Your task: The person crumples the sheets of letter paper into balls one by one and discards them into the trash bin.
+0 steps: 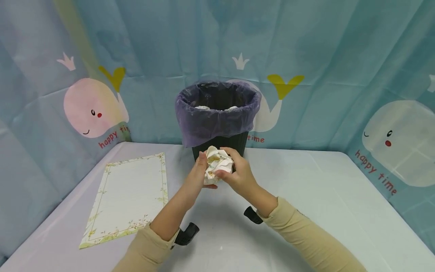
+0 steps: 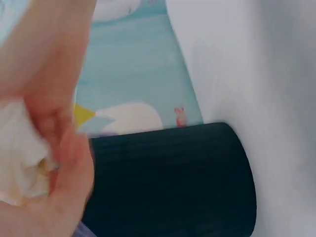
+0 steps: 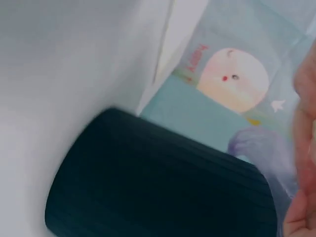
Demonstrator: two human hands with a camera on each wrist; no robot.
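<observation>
Fingers of the left hand and right hand grasp a crumpled paper between them, above the tabletop and before a black bin with purple liner. A leaf-bordered sheet lies flat at left. Red lettering on the curtain: "happy time" complete at right, "happy ti" at left, "time" beside the bin.

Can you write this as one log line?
left hand: holds crumpled paper | right hand: holds same paper | bin: beyond hands, purple liner | bordered sheet: flat on table
</observation>
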